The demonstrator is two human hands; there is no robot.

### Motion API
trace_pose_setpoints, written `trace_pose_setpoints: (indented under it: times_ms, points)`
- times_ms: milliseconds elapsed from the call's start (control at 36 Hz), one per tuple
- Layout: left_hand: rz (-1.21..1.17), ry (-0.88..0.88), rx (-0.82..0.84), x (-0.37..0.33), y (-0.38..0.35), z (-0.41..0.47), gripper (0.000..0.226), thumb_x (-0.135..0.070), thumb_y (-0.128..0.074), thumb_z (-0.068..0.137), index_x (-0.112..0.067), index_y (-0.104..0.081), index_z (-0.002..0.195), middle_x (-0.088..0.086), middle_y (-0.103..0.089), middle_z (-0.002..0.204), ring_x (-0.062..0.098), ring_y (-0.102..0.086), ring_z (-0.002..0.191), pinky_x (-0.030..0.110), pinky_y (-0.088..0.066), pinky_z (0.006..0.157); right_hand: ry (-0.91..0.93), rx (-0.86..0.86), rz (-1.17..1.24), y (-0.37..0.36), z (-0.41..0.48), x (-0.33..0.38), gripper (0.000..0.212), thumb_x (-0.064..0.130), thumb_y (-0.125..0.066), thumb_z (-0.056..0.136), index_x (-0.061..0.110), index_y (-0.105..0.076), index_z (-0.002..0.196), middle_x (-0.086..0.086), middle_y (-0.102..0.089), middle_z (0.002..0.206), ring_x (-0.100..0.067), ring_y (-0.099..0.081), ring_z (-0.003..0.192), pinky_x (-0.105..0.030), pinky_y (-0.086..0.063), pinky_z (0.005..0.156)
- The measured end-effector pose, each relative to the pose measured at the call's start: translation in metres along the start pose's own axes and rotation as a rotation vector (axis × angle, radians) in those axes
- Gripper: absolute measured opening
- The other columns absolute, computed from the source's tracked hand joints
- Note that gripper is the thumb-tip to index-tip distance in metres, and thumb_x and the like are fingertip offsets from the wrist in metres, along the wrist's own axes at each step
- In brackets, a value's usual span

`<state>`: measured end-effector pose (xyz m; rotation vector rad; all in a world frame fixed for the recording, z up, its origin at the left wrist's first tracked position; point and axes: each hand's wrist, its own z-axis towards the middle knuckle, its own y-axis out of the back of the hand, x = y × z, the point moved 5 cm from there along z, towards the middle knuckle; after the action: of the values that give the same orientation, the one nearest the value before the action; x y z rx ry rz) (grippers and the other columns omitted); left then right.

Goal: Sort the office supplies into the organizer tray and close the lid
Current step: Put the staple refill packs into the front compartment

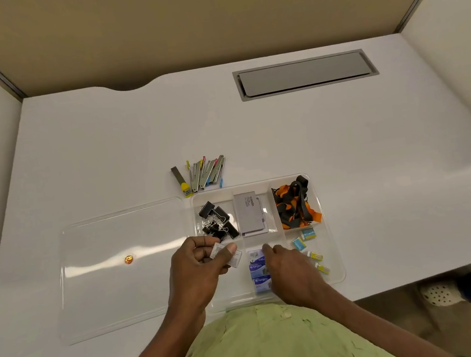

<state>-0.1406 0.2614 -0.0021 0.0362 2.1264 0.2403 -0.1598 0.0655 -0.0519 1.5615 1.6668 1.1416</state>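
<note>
Pinched between the thumb and fingers of your left hand (202, 265) are a couple of small white staple boxes (225, 254), held just above the near left compartment of the organizer tray (338, 272). Your right hand (289, 270) rests over the near middle compartment, fingers loosely curled and index finger pointing at the stacked blue staple boxes (258, 271) lying there; whether it grips anything I cannot tell, since the palm hides its underside.

You look to be midway through sorting, with the small boxes being placed. Around them, the far row holds black binder clips (219, 222) on the left, a grey card box (250, 217) in the middle, and orange-and-black lanyards (296, 203) on the right. Small blue and yellow packets (309, 246) lie scattered in the near right compartment.

Next, I'd judge you should lower the white boxes into the empty near left section, or beside the blue ones if they belong together, and let go without knocking the clips just beyond your fingers.

After that, a bundle of metal strips with coloured tips (202, 173) lies on the desk (105, 153) just beyond the tray's far left corner, not yet sorted. Clear and flat, the lid (122, 283) lies to the tray's left, edge almost touching it, with a small orange sticker (129, 259) on it. Closing it comes last.
</note>
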Motion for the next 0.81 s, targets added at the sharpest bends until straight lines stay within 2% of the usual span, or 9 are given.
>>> trace_pose_setpoints:
  times_ms: [111, 194, 333, 417, 500, 583, 639, 722, 806]
  points:
    - [0.005, -0.007, 0.014, -0.003, -0.003, 0.002, 0.031, -0.027, -0.092, 0.081, -0.020, -0.071, 0.102, -0.008, -0.082, 0.083, 0.008, -0.079, 0.076, 0.023, -0.062, 0.064, -0.041, 0.042, 0.013, -0.011, 0.012, 0.011, 0.066, 0.024, -0.079, 0.084, 0.002, -0.046, 0.137, -0.018, -0.052, 0.129, -0.026, -0.069, 0.089, -0.035, -0.058, 0.075]
    - [0.008, -0.005, 0.024, -0.003, -0.002, 0.002, 0.032, -0.027, -0.093, 0.081, -0.020, -0.071, 0.103, -0.006, -0.082, 0.085, 0.010, -0.080, 0.077, 0.026, -0.063, 0.067, -0.077, 0.054, 0.060, -0.014, 0.019, 0.015, 0.070, 0.025, -0.083, 0.082, 0.004, -0.046, 0.138, -0.018, -0.048, 0.133, -0.026, -0.069, 0.094, -0.034, -0.058, 0.080]
    - [0.024, -0.001, 0.040, 0.003, 0.002, 0.003, 0.033, -0.026, -0.093, 0.080, -0.020, -0.071, 0.104, -0.006, -0.082, 0.086, 0.010, -0.080, 0.078, 0.024, -0.063, 0.066, -0.096, -0.050, 0.147, 0.003, 0.008, 0.006, 0.065, 0.017, -0.073, 0.089, 0.010, -0.039, 0.145, -0.014, -0.056, 0.133, -0.026, -0.068, 0.102, -0.033, -0.058, 0.085]
    - [0.037, 0.012, 0.059, 0.007, 0.001, 0.005, 0.033, -0.022, -0.092, 0.081, -0.019, -0.071, 0.106, -0.003, -0.083, 0.087, 0.013, -0.081, 0.079, 0.032, -0.067, 0.072, -0.078, -0.138, 0.209, 0.021, -0.005, -0.003, 0.065, 0.012, -0.070, 0.089, 0.013, -0.040, 0.148, -0.009, -0.063, 0.127, -0.022, -0.067, 0.101, -0.029, -0.054, 0.085]
    - [0.057, 0.008, 0.087, 0.007, -0.005, 0.005, 0.029, -0.018, -0.090, 0.084, -0.018, -0.071, 0.106, 0.000, -0.083, 0.088, 0.016, -0.081, 0.081, 0.038, -0.068, 0.078, -0.039, -0.180, 0.429, 0.040, -0.014, -0.003, 0.050, 0.014, -0.070, 0.093, 0.020, -0.055, 0.140, 0.001, -0.068, 0.123, -0.014, -0.068, 0.101, -0.029, -0.058, 0.092]
    - [0.071, -0.011, 0.102, 0.004, -0.015, 0.003, 0.028, -0.016, -0.091, 0.083, -0.018, -0.072, 0.105, 0.002, -0.083, 0.090, 0.017, -0.082, 0.080, 0.038, -0.068, 0.075, 0.012, -0.256, 0.658, 0.053, -0.021, 0.000, 0.041, 0.027, -0.075, 0.092, 0.024, -0.062, 0.131, 0.010, -0.067, 0.112, -0.009, -0.069, 0.085, -0.033, -0.062, 0.077]
    - [0.115, -0.048, 0.096, 0.000, -0.019, 0.002, 0.028, -0.017, -0.092, 0.082, -0.020, -0.073, 0.103, 0.001, -0.082, 0.090, 0.015, -0.081, 0.076, 0.035, -0.068, 0.072, 0.046, -0.271, 0.759, 0.054, -0.025, 0.003, 0.042, 0.019, -0.077, 0.090, 0.023, -0.064, 0.128, 0.009, -0.067, 0.110, -0.009, -0.070, 0.084, -0.032, -0.063, 0.071]
    - [0.151, -0.113, 0.100, -0.006, -0.022, 0.001, 0.031, -0.019, -0.094, 0.079, -0.020, -0.074, 0.102, 0.000, -0.081, 0.090, 0.014, -0.081, 0.075, 0.035, -0.068, 0.071, 0.040, -0.264, 1.008, 0.050, -0.028, 0.003, 0.041, -0.005, -0.068, 0.090, 0.020, -0.069, 0.123, 0.004, -0.073, 0.101, -0.015, -0.075, 0.085, -0.033, -0.066, 0.071]
    - [0.167, -0.119, 0.105, -0.006, -0.023, -0.001, 0.035, -0.024, -0.097, 0.076, -0.020, -0.072, 0.101, 0.000, -0.080, 0.091, 0.017, -0.081, 0.077, 0.040, -0.069, 0.073, -0.002, -0.294, 1.208, 0.050, -0.030, -0.001, 0.029, 0.009, -0.076, 0.089, 0.023, -0.074, 0.114, 0.003, -0.078, 0.096, -0.018, -0.078, 0.083, -0.027, -0.064, 0.071]
